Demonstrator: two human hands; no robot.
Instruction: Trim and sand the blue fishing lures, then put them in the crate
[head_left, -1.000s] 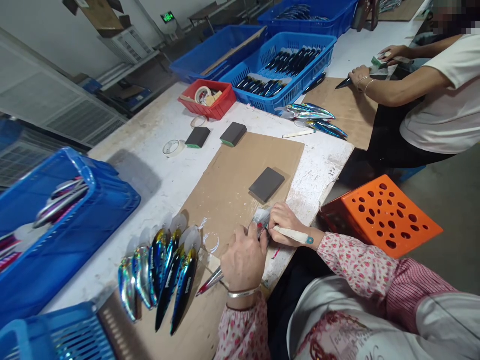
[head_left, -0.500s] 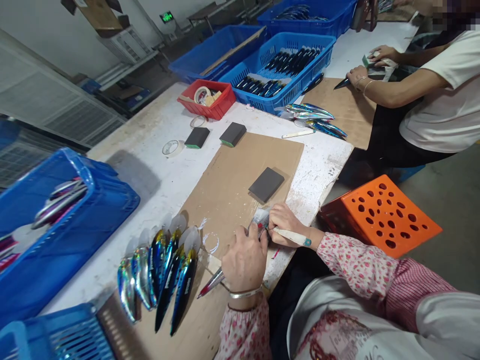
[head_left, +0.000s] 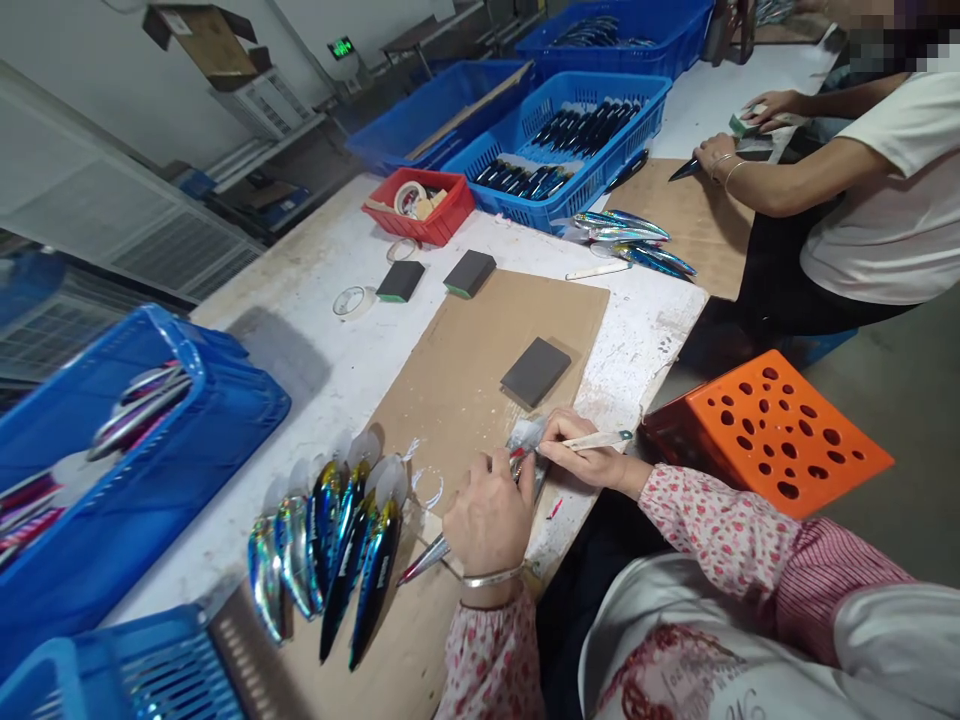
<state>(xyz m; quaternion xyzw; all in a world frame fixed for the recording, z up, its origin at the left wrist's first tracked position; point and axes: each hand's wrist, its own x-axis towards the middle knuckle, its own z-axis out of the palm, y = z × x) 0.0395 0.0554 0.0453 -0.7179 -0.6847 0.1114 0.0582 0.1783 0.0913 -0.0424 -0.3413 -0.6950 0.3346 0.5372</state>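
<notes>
Cardboard sheeting, flat and brown (head_left: 435,390), reaches past my hands toward twelve o'clock. My left hand (head_left: 489,515) grips a slender silver fish-shaped lure (head_left: 426,558), long axis running one to seven o'clock, red tip pointing to seven. My right hand (head_left: 576,450), close by at two, pinches a slim white-handled tool (head_left: 604,440); whether it touches the lure, I cannot tell.

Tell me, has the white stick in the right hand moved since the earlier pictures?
Yes. The back end of the white stick has swung upward in the picture, nearer the orange box.
</notes>
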